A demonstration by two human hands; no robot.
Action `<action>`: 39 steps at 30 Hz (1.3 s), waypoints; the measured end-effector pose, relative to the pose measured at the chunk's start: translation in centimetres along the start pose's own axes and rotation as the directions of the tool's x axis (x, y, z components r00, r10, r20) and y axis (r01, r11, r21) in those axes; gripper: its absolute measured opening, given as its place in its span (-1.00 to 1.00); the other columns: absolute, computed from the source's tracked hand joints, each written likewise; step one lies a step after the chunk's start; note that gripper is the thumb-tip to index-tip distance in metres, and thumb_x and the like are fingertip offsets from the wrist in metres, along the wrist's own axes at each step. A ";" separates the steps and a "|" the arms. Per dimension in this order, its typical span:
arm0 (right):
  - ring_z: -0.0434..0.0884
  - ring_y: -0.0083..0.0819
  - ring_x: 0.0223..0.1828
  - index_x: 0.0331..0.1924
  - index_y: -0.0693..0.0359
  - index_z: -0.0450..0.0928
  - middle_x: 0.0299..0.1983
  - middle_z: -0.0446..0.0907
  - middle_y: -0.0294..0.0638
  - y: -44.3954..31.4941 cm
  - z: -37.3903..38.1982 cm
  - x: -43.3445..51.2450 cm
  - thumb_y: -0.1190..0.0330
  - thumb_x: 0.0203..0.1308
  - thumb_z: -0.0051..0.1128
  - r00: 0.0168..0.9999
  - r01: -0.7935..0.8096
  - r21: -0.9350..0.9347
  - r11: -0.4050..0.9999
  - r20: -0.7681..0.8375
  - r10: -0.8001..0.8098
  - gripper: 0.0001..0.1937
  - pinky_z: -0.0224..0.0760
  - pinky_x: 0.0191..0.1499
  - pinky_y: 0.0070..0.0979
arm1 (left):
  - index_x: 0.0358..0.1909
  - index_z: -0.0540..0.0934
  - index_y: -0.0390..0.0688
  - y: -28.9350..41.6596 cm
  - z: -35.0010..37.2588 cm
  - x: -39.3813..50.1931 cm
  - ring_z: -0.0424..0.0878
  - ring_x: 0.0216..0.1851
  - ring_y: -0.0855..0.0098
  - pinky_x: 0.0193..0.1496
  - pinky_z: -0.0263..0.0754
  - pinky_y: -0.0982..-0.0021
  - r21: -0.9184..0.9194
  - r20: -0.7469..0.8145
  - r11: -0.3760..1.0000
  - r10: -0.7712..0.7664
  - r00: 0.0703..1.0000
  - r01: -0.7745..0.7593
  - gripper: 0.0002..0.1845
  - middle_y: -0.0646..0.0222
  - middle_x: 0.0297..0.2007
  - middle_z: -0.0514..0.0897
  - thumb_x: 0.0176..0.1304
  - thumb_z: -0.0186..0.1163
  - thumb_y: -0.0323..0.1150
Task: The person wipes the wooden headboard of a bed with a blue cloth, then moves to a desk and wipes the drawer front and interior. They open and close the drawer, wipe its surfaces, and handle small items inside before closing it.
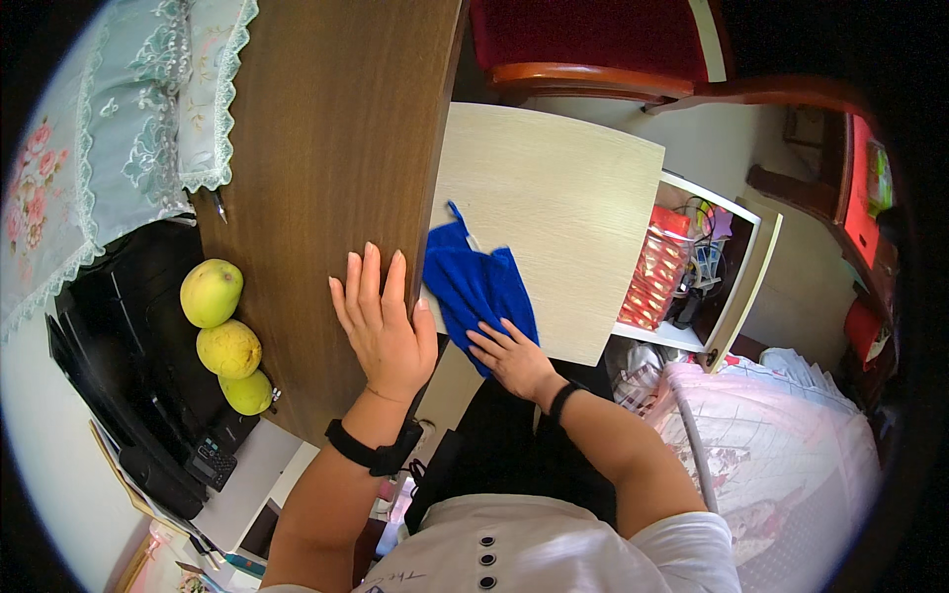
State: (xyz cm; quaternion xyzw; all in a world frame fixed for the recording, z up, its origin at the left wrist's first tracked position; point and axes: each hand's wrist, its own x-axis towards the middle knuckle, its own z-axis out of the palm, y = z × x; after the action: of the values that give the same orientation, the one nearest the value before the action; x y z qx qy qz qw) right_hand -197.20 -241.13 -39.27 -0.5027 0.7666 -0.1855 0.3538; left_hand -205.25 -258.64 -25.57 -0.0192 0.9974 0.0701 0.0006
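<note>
My left hand (389, 326) lies palm down on the dark wooden desktop (334, 148), near its right edge, with the fingers stretched out and nothing held. A crumpled blue cloth (482, 289) is spread on the pale wood-grain cabinet top (549, 185) beside the desk. My right hand (519, 363) presses on the cloth's near end, its fingers over the fabric. The far end of the cloth, with a narrow loop, reaches along the desk's edge. My palm hides a little of the cloth.
An open drawer (697, 267) holds a red packet (656, 270) and cables. Three yellow-green fruits (230, 350) line the desk beside a black printer (148, 356). A pen (220, 207) lies by a lace-edged cover (148, 111). Beyond is a red-cushioned wooden chair (593, 74); a netted bed (771, 459) is at right.
</note>
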 end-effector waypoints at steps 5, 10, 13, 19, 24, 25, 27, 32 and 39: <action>0.29 -0.18 0.27 0.19 0.02 0.36 0.22 0.36 -0.16 0.4 -2.3 -4.7 0.22 0.30 -0.19 0.983 -0.121 0.699 0.705 -0.016 0.184 -0.61 0.04 0.32 -0.29 | 0.24 0.24 -0.24 0.1 -0.2 0.0 0.03 0.36 0.04 0.37 -0.25 -0.08 0.008 0.001 1.000 0.024 1.000 -0.024 -0.42 0.03 0.29 0.18 0.13 0.04 -0.41; 0.51 -0.28 0.03 0.21 0.36 0.25 0.09 0.47 -0.05 1.7 -5.3 -7.5 0.12 0.33 -0.21 0.949 0.126 0.717 -0.686 0.114 0.294 -0.47 0.33 0.13 -0.37 | 0.25 0.26 -0.17 0.1 0.0 -0.2 0.02 0.37 0.08 0.38 -0.24 -0.08 0.005 -0.026 1.000 0.006 1.000 -0.006 -0.41 0.11 0.30 0.18 0.11 0.06 -0.39; 0.53 -0.24 0.03 0.11 0.35 0.38 0.02 0.53 -0.04 2.9 -6.0 -8.5 0.13 0.32 -0.23 0.910 0.308 0.437 -0.845 0.125 0.396 -0.53 0.36 0.14 -0.28 | 0.27 0.23 -0.17 0.2 -0.1 -0.1 0.01 0.37 0.09 0.39 -0.25 -0.07 0.022 -0.031 1.000 0.012 0.999 -0.012 -0.39 0.12 0.31 0.16 0.12 0.05 -0.39; 0.51 -0.18 0.07 0.11 0.30 0.41 0.04 0.53 -0.05 2.1 -6.2 -11.0 0.06 0.25 -0.25 0.877 0.428 0.341 -0.837 0.065 0.476 -0.47 0.27 0.22 -0.21 | 0.29 0.18 -0.21 3.0 -0.2 -1.9 0.07 0.35 0.06 0.37 -0.16 -0.08 -0.172 -0.001 0.962 0.215 0.977 -0.212 -0.35 0.06 0.31 0.15 0.12 0.08 -0.37; 0.50 -0.20 0.08 0.12 0.26 0.40 0.06 0.52 -0.08 0.8 -6.4 -13.5 0.04 0.25 -0.22 0.856 0.469 0.316 -0.824 0.066 0.513 -0.48 0.27 0.22 -0.21 | 0.27 0.24 -0.23 6.9 3.5 -4.3 0.10 0.34 0.13 0.38 -0.04 0.23 -0.832 0.369 0.483 0.113 0.923 0.273 -0.44 0.09 0.29 0.20 0.36 -0.15 -0.07; 0.50 -0.21 0.07 0.12 0.26 0.40 0.05 0.52 -0.08 0.5 -6.4 -13.8 0.05 0.25 -0.22 0.868 0.464 0.289 -0.838 0.041 0.495 -0.48 0.27 0.22 -0.21 | 0.26 0.26 -0.24 6.9 4.4 -4.2 0.11 0.34 0.14 0.38 -0.03 0.26 -0.836 0.449 0.407 0.125 0.884 0.367 -0.43 0.09 0.28 0.22 0.38 -0.21 -0.03; 0.50 -0.25 0.07 0.11 0.27 0.40 0.04 0.52 -0.07 0.1 -6.6 -14.3 0.09 0.28 -0.24 0.858 0.457 0.353 -0.816 0.068 0.510 -0.51 0.27 0.22 -0.21 | 0.21 0.32 -0.26 6.8 5.4 -4.4 0.13 0.33 0.16 0.37 -0.02 0.30 -0.811 0.571 0.295 0.209 0.794 0.505 -0.39 0.09 0.25 0.28 0.40 -0.29 0.04; 0.49 -0.26 0.10 0.19 0.25 0.32 0.10 0.48 -0.06 0.1 -6.9 -14.9 -0.04 0.32 -0.25 0.843 0.455 0.463 -0.761 0.052 0.536 -0.43 0.30 0.21 -0.23 | 0.01 0.53 -0.24 5.1 6.1 -5.1 0.28 0.26 0.21 0.32 0.08 0.30 -0.710 0.702 0.396 0.459 0.544 0.582 -0.50 0.13 0.18 0.39 0.35 -0.10 -0.01; 0.47 -0.28 0.11 0.26 0.23 0.23 0.14 0.43 -0.09 2.6 -5.8 -16.1 -0.05 0.29 -0.13 0.816 0.412 0.601 -0.684 0.091 0.571 -0.39 0.34 0.19 -0.29 | -0.34 0.50 -0.21 3.4 6.1 -7.2 0.48 0.03 0.32 0.07 0.31 0.41 -0.659 0.752 0.521 0.441 0.491 0.542 -0.72 0.20 0.00 0.55 0.24 0.12 -0.15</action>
State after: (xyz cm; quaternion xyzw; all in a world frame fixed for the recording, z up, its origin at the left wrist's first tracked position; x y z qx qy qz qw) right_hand -199.16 -225.94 -31.21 0.3303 0.2191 -0.8373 0.3766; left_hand -198.18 -254.11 -31.09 -0.0142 0.6751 0.5464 0.4955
